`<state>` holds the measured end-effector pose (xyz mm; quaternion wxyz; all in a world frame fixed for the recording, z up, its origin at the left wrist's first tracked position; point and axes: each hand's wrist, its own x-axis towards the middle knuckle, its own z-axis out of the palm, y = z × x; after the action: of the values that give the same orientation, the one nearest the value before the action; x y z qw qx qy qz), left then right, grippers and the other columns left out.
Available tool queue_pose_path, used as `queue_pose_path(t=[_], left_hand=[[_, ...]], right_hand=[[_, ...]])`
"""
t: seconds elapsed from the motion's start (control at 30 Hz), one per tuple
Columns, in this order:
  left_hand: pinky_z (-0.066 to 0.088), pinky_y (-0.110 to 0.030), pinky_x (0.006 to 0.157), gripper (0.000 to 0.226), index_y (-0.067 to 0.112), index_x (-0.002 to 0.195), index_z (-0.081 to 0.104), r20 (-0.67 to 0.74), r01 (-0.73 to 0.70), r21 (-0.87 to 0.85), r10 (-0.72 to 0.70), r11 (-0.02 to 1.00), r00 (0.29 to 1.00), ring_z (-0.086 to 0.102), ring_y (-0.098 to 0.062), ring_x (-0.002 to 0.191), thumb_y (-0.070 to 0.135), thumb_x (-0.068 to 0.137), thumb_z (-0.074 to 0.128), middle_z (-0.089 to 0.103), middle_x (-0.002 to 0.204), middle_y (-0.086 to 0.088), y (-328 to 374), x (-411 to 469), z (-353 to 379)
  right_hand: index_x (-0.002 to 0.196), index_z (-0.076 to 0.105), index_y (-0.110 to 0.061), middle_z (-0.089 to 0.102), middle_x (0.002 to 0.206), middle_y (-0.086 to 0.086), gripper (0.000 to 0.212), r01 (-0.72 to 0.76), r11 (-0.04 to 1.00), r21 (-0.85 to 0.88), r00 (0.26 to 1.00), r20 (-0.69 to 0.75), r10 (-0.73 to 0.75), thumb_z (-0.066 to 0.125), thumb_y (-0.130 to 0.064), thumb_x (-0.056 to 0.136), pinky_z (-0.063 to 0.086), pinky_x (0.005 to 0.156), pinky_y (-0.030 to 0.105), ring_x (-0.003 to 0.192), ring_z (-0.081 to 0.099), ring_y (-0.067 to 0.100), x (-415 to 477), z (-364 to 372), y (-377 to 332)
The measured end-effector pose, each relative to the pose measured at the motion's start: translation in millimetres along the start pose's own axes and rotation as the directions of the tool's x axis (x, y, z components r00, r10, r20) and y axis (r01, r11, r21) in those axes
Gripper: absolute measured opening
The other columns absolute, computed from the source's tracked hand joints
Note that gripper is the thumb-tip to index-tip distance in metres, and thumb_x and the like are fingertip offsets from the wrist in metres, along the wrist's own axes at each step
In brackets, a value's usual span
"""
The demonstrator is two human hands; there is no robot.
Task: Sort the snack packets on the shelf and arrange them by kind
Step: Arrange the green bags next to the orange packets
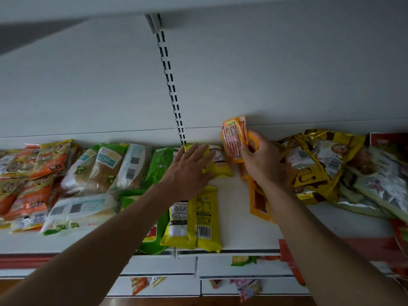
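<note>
Orange plastic snack packets stand upright in the right hand. A yellow plastic packet lies flat just left.

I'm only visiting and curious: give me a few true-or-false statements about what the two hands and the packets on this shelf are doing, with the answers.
1. The right hand grips orange packets, raised upright. True.
2. The left hand is curled round a green packet. False: its fingers lie straight on a yellow packet.
3. Red-orange packets lie at the left end of the shelf. True.
4. The gold packets lie left of the yellow packet. False: they lie to its right, beyond the right hand.
</note>
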<state>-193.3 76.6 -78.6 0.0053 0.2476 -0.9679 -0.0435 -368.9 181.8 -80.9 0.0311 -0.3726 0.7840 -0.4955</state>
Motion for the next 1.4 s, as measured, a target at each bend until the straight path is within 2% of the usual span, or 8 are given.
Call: queue_pose_path(t=[0.13,0.23,0.33,0.63,0.8,0.97,1.17,1.4], left_hand=[[-0.001,-0.043,0.123,0.076,0.03,0.153,0.026,-0.107,-0.036,-0.123,0.022,0.992,0.994,0.0,-0.017,0.152,0.073,0.09,0.026,0.014,0.164,0.004,22,-39,-5],[-0.001,-0.046,0.123,0.087,0.039,0.154,0.014,-0.029,-0.023,-0.039,0.022,0.999,0.999,-0.007,-0.017,0.151,0.086,0.081,0.016,0.002,0.164,0.007,17,-73,6],[-0.002,-0.047,0.123,0.082,0.047,0.152,0.001,0.023,-0.009,-0.044,0.01,0.999,1.0,-0.01,-0.015,0.151,0.086,0.082,0.019,-0.006,0.164,0.01,4,-86,19],[-0.006,-0.042,0.122,0.084,0.036,0.156,0.013,0.01,-0.042,-0.085,0.043,0.995,0.999,-0.006,-0.014,0.151,0.082,0.085,0.02,-0.006,0.164,0.01,-12,-78,26],[-0.006,-0.039,0.123,0.08,0.037,0.155,0.013,-0.126,-0.014,-0.191,-0.01,0.981,0.992,-0.008,-0.01,0.15,0.079,0.087,0.011,0.0,0.164,0.01,-21,-90,17],[-0.007,-0.045,0.122,0.075,0.042,0.154,0.001,-0.103,0.143,-0.122,-0.156,0.982,0.982,-0.014,-0.017,0.15,0.077,0.088,0.004,-0.006,0.164,0.006,-46,-100,22],[-0.005,-0.047,0.122,0.075,0.036,0.155,0.015,-0.088,0.142,-0.052,-0.146,0.988,0.985,-0.005,-0.02,0.152,0.072,0.09,0.003,0.003,0.165,0.003,-53,-95,32],[-0.008,-0.045,0.122,0.078,0.034,0.154,0.019,-0.072,0.131,-0.051,-0.134,0.99,0.988,-0.006,-0.018,0.151,0.069,0.088,-0.001,0.003,0.165,0.004,-63,-97,29]], right_hand=[[0.131,0.06,-0.015,0.071,0.111,0.007,0.037,0.054,0.993,-0.108,0.998,0.023,-0.052,0.059,-0.022,0.095,0.05,0.079,0.031,0.095,0.067,0.026,-4,8,-1],[0.133,0.059,-0.017,0.071,0.113,0.007,0.039,0.064,0.984,-0.169,0.998,0.033,-0.059,0.058,-0.024,0.095,0.046,0.078,0.029,0.098,0.065,0.027,-5,14,-2],[0.132,0.06,-0.019,0.071,0.111,0.009,0.039,0.072,0.976,-0.207,0.997,0.029,-0.067,0.059,-0.025,0.094,0.044,0.076,0.03,0.098,0.065,0.029,-7,18,-4],[0.127,0.063,-0.02,0.072,0.092,0.014,0.04,0.237,0.924,-0.301,0.969,0.134,-0.205,0.066,-0.024,0.087,0.052,0.075,0.039,0.086,0.066,0.036,-18,28,-15],[0.134,0.056,-0.008,0.058,0.133,0.017,0.052,0.345,0.863,-0.368,0.932,0.245,-0.269,0.068,-0.029,0.088,0.038,0.106,0.051,0.127,0.051,0.036,-26,30,-25],[0.134,0.057,-0.004,0.049,0.144,0.017,0.043,0.578,0.78,-0.239,0.813,0.251,-0.525,0.051,-0.026,0.097,0.032,0.114,0.048,0.138,0.04,0.035,-69,47,-58],[0.155,0.023,-0.014,0.011,0.164,0.006,0.054,0.452,0.8,-0.394,0.823,0.53,-0.204,0.027,-0.037,0.106,0.007,0.122,0.043,0.152,0.002,0.021,-98,82,-56],[0.154,0.026,-0.013,0.015,0.163,0.007,0.053,0.427,0.802,-0.417,0.841,0.51,-0.182,0.028,-0.036,0.105,0.005,0.122,0.043,0.151,0.005,0.023,-101,97,-60]])
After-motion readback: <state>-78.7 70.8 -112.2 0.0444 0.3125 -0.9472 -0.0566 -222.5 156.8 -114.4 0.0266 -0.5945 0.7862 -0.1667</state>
